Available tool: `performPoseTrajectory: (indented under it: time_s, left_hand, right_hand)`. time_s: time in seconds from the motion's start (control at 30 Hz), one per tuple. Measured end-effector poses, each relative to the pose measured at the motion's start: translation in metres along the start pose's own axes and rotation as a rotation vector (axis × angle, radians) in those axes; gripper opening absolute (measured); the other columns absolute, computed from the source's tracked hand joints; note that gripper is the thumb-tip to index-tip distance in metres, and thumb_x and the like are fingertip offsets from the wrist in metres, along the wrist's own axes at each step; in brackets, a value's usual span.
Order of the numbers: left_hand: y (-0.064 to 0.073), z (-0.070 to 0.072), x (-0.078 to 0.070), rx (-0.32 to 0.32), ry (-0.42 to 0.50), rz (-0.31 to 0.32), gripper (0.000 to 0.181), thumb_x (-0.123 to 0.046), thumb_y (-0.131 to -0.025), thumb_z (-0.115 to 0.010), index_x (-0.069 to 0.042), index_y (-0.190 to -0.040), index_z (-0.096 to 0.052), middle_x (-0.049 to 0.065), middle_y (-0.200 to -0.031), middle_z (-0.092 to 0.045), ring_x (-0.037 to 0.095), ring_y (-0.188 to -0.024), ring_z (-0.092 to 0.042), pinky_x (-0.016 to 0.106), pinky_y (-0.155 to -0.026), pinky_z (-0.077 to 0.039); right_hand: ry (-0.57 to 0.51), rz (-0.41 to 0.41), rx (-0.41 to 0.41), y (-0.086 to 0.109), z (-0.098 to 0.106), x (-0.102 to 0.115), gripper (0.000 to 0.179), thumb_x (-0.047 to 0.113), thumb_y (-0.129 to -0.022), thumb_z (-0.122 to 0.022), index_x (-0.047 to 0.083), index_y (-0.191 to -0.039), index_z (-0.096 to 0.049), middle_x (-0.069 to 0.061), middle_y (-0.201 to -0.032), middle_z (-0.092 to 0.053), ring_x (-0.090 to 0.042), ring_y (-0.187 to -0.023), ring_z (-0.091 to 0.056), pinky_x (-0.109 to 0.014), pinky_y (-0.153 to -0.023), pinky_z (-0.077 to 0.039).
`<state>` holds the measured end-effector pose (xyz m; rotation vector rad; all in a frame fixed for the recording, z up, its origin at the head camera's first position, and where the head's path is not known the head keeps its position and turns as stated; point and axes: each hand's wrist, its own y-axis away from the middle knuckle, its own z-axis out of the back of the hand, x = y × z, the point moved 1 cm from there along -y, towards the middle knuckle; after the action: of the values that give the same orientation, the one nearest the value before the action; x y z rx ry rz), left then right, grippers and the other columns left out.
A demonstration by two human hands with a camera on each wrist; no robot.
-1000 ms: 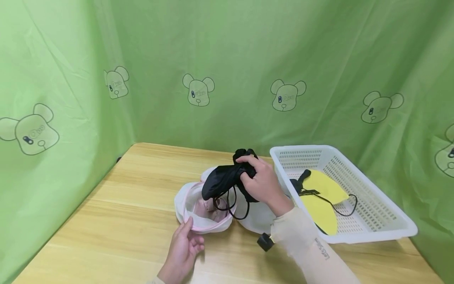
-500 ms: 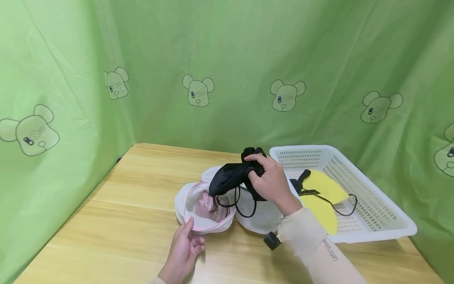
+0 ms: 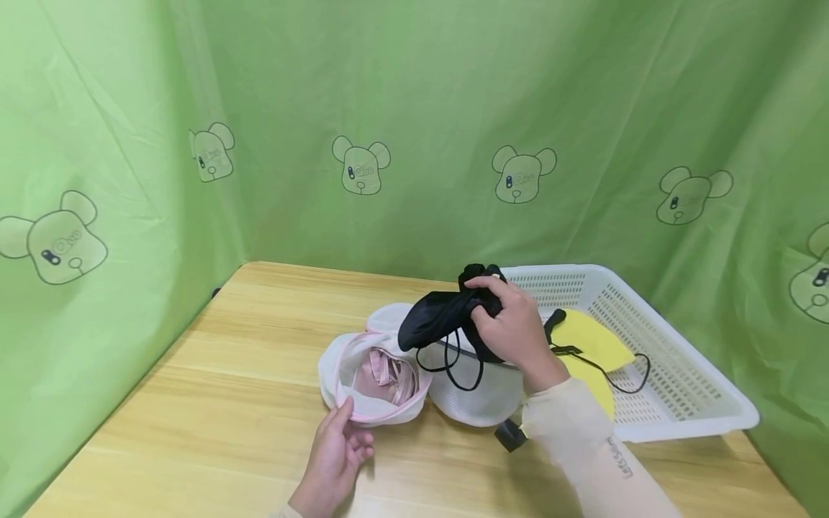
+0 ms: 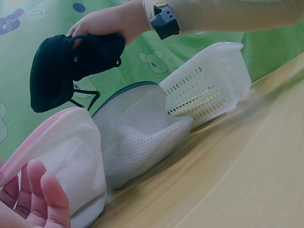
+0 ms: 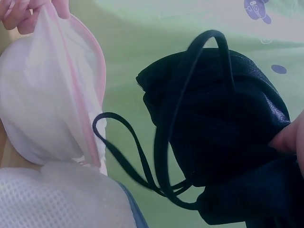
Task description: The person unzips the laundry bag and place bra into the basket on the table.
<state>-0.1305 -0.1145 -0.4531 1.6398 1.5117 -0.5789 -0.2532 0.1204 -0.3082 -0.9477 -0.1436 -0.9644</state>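
Note:
In the head view, my right hand [image 3: 514,327] grips a bunched black bra [image 3: 427,320] in the air, its thin straps dangling in loops. Below it stands a white mesh laundry bag [image 3: 476,399] with a dark zip edge. To the left, another mesh laundry bag [image 3: 328,367] with pink trim gapes open, a folded pale pink garment [image 3: 378,378] inside. My left hand [image 3: 333,457] pinches this bag's near rim between thumb and fingers; the right wrist view shows the pinched mesh [image 5: 50,28] drawn up. The bra's far side is partly hidden behind my right fingers.
A white plastic basket [image 3: 689,327] stands at the right, holding a yellow bra [image 3: 589,334] with black straps. White mesh with pink edging [image 3: 388,316] lies behind the pink-trimmed bag. A green curtain [image 3: 427,79] rises behind the wooden table [image 3: 214,403].
My right hand has carried the black bra to the right, away from above the pink-trimmed bag, so more of the pink garment shows. The left hand has stayed at the rim.

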Motion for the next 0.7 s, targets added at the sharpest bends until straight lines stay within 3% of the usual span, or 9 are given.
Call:
performPoseTrajectory:
  time_s: [0.7]
  left_hand:
    - [-0.001,0.0,0.001,-0.003,0.015,0.011,0.04,-0.039,-0.101,-0.05,-0.007,-0.124,-0.043,-0.001,-0.093,-0.049,0.006,-0.066,-0.053,0.019,-0.06,-0.048]
  right_hand:
    - [0.048,-0.045,-0.041,0.002,0.02,-0.014,0.032,0.001,-0.079,-0.059,0.01,-0.108,-0.07,-0.019,-0.112,-0.066,-0.035,-0.099,-0.059,-0.05,-0.078,-0.046]
